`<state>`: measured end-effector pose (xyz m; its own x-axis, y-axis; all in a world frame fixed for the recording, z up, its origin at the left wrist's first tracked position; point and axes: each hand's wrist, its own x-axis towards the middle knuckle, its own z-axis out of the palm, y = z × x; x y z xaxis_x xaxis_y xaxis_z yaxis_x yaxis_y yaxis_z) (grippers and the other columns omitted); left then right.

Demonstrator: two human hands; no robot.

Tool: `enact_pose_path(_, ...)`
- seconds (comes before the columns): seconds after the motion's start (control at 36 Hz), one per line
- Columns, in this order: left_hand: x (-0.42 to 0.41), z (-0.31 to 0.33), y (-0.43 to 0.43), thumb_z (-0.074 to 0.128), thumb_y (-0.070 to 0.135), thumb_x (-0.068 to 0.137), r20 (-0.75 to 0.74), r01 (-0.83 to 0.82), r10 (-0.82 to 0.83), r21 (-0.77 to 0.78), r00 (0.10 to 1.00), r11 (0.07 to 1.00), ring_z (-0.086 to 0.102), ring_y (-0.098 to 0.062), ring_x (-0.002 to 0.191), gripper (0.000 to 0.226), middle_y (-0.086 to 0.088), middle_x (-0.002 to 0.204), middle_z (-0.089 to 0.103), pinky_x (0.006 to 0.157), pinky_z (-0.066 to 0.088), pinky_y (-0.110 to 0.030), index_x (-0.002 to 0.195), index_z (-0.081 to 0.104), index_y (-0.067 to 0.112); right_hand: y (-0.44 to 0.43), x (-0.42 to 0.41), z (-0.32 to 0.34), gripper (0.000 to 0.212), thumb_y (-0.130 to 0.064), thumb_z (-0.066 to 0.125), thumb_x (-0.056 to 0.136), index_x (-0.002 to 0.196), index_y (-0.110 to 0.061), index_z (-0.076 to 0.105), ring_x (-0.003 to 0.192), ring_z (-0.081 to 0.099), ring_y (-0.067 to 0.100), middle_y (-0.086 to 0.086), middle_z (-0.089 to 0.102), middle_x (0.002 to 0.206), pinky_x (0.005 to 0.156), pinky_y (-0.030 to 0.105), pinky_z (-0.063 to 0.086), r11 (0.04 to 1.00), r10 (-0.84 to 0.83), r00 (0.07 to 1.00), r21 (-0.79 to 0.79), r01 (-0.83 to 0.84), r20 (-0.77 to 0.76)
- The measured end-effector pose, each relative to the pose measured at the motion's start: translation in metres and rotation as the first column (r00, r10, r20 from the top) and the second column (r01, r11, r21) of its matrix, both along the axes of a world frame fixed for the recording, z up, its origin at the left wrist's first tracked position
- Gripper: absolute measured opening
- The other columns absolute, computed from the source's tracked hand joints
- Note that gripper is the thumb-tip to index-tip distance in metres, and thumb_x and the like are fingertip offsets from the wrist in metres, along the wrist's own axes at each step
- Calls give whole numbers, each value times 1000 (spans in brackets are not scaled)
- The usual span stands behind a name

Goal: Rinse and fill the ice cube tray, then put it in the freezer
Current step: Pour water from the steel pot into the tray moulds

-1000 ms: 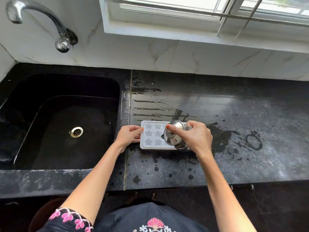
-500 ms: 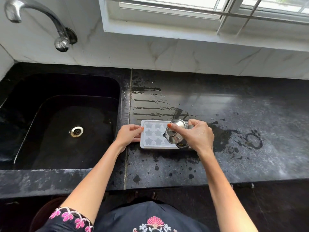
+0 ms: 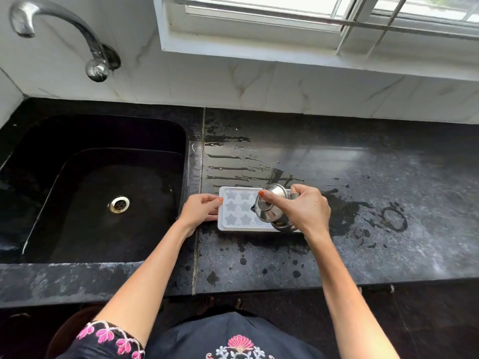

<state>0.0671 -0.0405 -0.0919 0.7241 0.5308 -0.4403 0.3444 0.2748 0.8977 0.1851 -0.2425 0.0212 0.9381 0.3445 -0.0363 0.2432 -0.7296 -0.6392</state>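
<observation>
Barely any change from a second ago: your right hand and the steel jug have shifted slightly to the right, while the ice cube tray and your left hand sit where they were. Tray lies flat on the black countertop, just right of the seam beside the sink and toward the near edge. Star-shaped cells face up (whether they hold water cannot be read). Left hand pinches the tray's left end between thumb and curled fingers. Right hand is wrapped round the jug, index finger stretched across its lid. Jug is over the tray's right half, tilted with its spout to the left; no stream is discernible. Wet streaks and dark splashes mark the countertop around the tray. Tap stands at far left above the sink.
</observation>
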Motion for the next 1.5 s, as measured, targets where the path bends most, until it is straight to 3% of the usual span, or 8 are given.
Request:
enact_pose_path(0.17,-1,-1,1,67,14,95,11,-1,1,-5,1000,1000,75,-12,72,10,-10,93,77,60,58,-20,98,73,7,6,-5,1,76,-85,70,53,56,-20,32,48,37,12,-7,42,49,51,31,33,999,39,999,18,-39,-7)
enact_pose_path(0.28,0,-1,1,67,14,95,8,1,-1,-14,1000,1000,75,-13,73,17,-12,95,76,60,58,-21,105,72,2,11,-9,3,75,-82,73,55,58,-20,31,51,33,14,-4,39,52,51,34,29,997,73,997,21,-73,2)
enact_pose_path(0.44,-1,-2,0,67,14,95,13,-5,5,-15,1000,1000,74,-20,79,20,-16,99,76,61,59,-23,108,72,0,18,-14,7,69,-79,74,56,59,-19,40,53,38,15,-1,44,53,53,34,31,995,92,996,37,-91,-19)
enact_pose_path(0.69,0,-3,0,67,14,95,16,-3,4,-8,1000,1000,74,-23,83,23,-17,101,75,62,59,-23,111,71,-2,20,-15,9,70,-81,72,57,58,-20,37,53,40,15,-1,47,53,53,33,35,995,101,995,24,-100,-11)
enact_pose_path(1.0,0,-5,0,68,14,94,32,-4,5,-29,999,1000,75,-13,71,18,-11,90,76,60,59,-22,105,72,0,21,-14,10,68,-82,71,57,60,-19,46,53,42,15,0,47,52,54,33,36,993,116,993,3,-116,34)
enact_pose_path(1.17,-1,-8,1,69,15,93,35,-12,13,-26,999,1000,75,-16,74,18,-12,92,76,62,59,-24,103,72,1,23,-15,11,85,-83,70,57,68,0,56,54,49,17,12,62,57,60,37,47,995,99,994,-7,-99,45)
enact_pose_path(1.33,1,-10,1,70,15,93,39,-7,8,-28,999,1000,76,-18,76,14,-12,92,77,64,60,-26,100,73,4,22,-15,11,89,-86,67,54,71,1,59,69,66,32,16,69,67,64,38,50,993,115,991,-7,-115,63)
enact_pose_path(1.5,1,-11,3,70,16,93,39,-11,12,-28,999,1000,76,-17,76,15,-12,93,77,63,59,-24,101,73,4,24,-14,11,84,-85,68,55,66,-2,57,54,53,20,14,68,62,59,35,46,995,102,993,-2,-102,56)
